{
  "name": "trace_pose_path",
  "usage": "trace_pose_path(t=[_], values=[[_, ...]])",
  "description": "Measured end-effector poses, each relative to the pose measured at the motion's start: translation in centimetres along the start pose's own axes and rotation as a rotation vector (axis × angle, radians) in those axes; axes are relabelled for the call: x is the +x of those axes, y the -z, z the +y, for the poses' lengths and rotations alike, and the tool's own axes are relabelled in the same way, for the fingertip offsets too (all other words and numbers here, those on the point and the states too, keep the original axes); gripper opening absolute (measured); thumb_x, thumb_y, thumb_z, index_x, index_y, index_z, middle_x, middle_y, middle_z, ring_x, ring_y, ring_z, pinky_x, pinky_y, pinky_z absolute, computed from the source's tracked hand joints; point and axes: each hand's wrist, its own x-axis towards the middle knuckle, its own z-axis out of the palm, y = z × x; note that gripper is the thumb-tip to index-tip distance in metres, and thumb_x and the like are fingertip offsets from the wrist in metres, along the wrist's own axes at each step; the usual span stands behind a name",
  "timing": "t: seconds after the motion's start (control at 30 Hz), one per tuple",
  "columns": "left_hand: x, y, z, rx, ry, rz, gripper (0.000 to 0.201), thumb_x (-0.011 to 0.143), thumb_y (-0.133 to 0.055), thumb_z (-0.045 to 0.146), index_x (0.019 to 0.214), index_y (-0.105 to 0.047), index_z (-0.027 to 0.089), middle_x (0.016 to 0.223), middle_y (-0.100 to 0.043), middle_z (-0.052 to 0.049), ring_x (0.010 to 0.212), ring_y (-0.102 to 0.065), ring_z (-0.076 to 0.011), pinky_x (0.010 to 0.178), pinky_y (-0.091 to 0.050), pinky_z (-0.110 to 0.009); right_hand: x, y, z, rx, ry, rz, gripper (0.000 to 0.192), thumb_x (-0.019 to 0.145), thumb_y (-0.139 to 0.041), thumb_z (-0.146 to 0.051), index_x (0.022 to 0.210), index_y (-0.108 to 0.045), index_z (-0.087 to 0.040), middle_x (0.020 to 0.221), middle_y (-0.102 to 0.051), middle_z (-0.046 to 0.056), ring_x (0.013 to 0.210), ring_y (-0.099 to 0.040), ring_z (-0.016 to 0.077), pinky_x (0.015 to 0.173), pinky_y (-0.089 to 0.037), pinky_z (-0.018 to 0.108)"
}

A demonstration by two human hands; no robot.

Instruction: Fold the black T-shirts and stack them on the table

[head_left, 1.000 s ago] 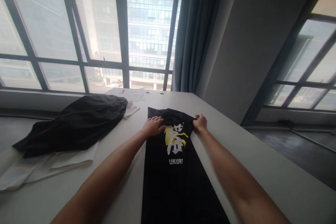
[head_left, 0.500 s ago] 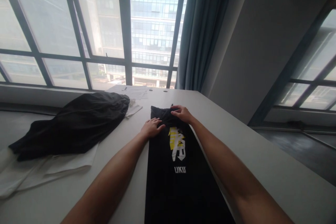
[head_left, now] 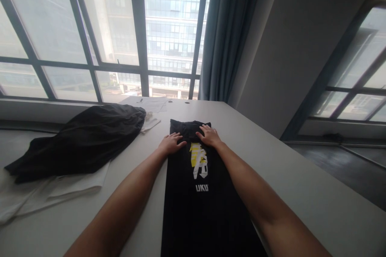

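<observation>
A long black garment lies flat in a narrow strip, running away from me, with a yellow and white print and the letters "UKU" on it. I cannot tell what kind of garment it is. Its far end looks bunched and creased. My left hand rests on the left edge near that end, fingers spread. On the opposite edge my right hand lies with its fingers stretched out on the cloth. Neither hand grips anything.
The garment lies on a white table. To the left, a heap of dark cloth lies over white cloth. Papers are at the far edge, before windows and a blue-grey curtain.
My right hand has come off the garment's far edge and now lies flatter, slightly nearer me. The far corner it covered now shows. My left hand stays on the left edge.
</observation>
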Motion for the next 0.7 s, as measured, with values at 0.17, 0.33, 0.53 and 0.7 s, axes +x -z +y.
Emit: trace_pose_path(t=[0.17, 0.33, 0.53, 0.7], values=[[-0.3, 0.2, -0.1, -0.033, -0.049, 0.074, 0.063, 0.093, -0.043, 0.062, 0.145, -0.05, 0.027, 0.16, -0.035, -0.005, 0.146, -0.034, -0.0275, 0.119, -0.029, -0.047, -0.2, -0.2, -1.9, -0.017, 0.079, -0.057, 0.076, 0.098, -0.023, -0.066, 0.159, -0.025, -0.021, 0.166, -0.016, 0.007, 0.153, -0.009, 0.0241, 0.122, -0.003, 0.051], [-0.8, 0.6, 1.3, -0.073, -0.199, 0.145, 0.055, 0.098, -0.036, 0.057, 0.144, -0.05, 0.03, 0.159, -0.038, -0.001, 0.147, -0.033, -0.0237, 0.12, -0.027, -0.046, -0.3, -0.5, -2.5, -0.001, 0.167, -0.15, 0.074, 0.099, -0.02, -0.063, 0.159, -0.026, -0.018, 0.166, -0.015, 0.006, 0.153, -0.01, 0.0225, 0.122, -0.007, 0.049], [-0.9, 0.1, 2.7, -0.031, -0.223, -0.111, 0.066, 0.095, -0.038, 0.066, 0.151, -0.039, 0.032, 0.161, -0.032, -0.003, 0.151, -0.024, -0.0241, 0.122, -0.015, -0.052, 0.0, -0.6, -1.9, 0.035, 0.061, -0.11, 0.07, 0.102, -0.015, -0.056, 0.159, -0.023, -0.016, 0.166, -0.014, 0.008, 0.153, -0.01, 0.0211, 0.122, -0.004, 0.048], [-0.9, 0.2, 2.7, -0.014, -0.197, -0.172, 0.067, 0.095, -0.036, 0.067, 0.152, -0.038, 0.032, 0.161, -0.03, -0.003, 0.152, -0.021, -0.0236, 0.123, -0.01, -0.052, -0.1, -0.7, -1.7, 0.022, 0.032, -0.069, 0.074, 0.101, -0.019, -0.059, 0.16, -0.019, -0.015, 0.166, -0.011, 0.008, 0.154, -0.007, 0.021, 0.123, -0.003, 0.047]])
